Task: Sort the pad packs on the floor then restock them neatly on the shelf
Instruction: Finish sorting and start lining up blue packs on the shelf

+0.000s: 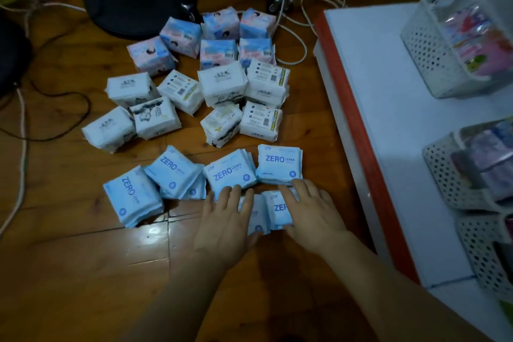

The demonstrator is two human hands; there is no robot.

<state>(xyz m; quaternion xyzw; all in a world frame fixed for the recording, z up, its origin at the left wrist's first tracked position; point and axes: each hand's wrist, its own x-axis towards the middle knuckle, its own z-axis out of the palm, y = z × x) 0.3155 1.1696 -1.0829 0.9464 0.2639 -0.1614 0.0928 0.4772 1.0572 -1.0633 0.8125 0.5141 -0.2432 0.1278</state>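
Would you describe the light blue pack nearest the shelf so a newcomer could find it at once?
Start at the shelf's red edge and look left to the row of light blue ZERO LEAKS packs. It is the rightmost pack, just above the right hand; alone there, its print reads level and upright.

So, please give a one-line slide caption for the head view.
Both hands gather light-blue ZERO LEAKS packs on the wooden floor, beside sorted white packs.

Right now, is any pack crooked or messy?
Yes. The leftmost blue ZERO pack lies turned sideways, unlike the straight far-right ZERO pack. Several white packs are tilted too.
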